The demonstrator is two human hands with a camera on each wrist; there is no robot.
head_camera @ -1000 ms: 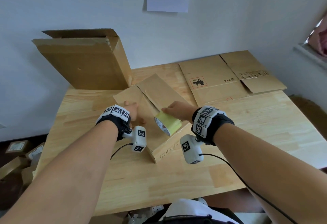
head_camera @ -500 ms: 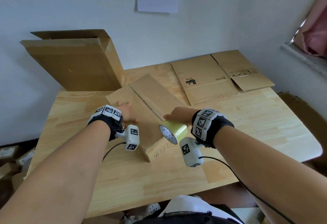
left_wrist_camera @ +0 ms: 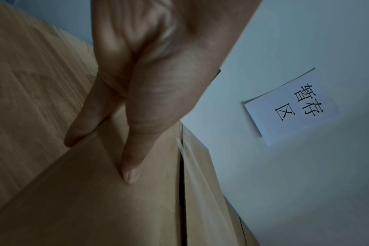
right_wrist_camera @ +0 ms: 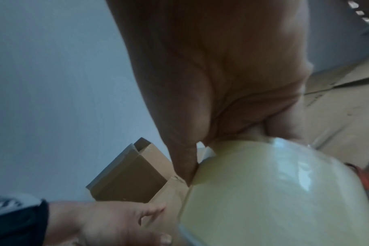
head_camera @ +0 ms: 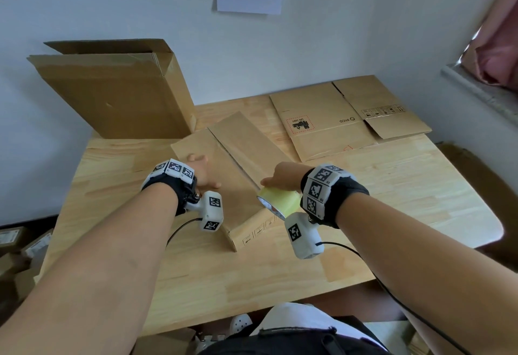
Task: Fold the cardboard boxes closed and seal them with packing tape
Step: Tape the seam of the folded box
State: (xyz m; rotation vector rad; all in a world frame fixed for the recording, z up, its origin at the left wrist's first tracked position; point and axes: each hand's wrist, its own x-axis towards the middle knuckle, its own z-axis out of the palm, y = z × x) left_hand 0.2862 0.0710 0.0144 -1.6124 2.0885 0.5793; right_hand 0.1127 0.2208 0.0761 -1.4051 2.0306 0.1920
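Head view, wooden table (head_camera: 392, 214), white wall (head_camera: 350, 32)

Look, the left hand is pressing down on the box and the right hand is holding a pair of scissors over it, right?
Not quite. The left hand does press flat on the cardboard box, but the right hand holds a roll of packing tape, not scissors. The head view shows the yellowish roll at the box's near end, and the right wrist view shows it close up.
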